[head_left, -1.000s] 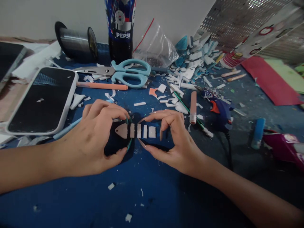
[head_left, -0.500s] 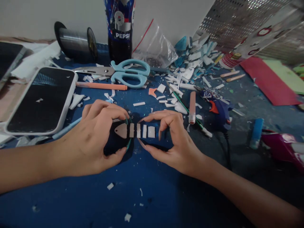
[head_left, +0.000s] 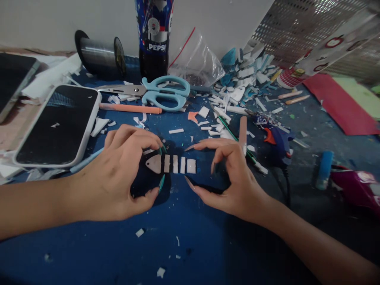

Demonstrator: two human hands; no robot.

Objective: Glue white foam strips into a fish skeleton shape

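A dark blue shape (head_left: 181, 180) lies flat on the blue table (head_left: 184, 237), with a white fish-head piece (head_left: 154, 163) and several white rectangular pieces (head_left: 181, 165) stuck in a row on it. My left hand (head_left: 118, 174) curls round its left end, thumb and fingertips pinching the edge by the fish head. My right hand (head_left: 231, 178) hovers at the right end, fingers spread and curved, just off the last white piece.
Teal scissors (head_left: 160, 93), an orange pencil (head_left: 130, 108), a Pepsi bottle (head_left: 154, 37), a wire spool (head_left: 99, 55) and a plastic bag (head_left: 197, 59) lie behind. A phone (head_left: 56, 126) sits left. A blue glue gun (head_left: 276, 138), foam scraps (head_left: 237, 83) and red sheet (head_left: 338, 105) lie right.
My right hand has let go of the shape's right end and drawn back to the right, fingers opening. The left hand keeps its hold.
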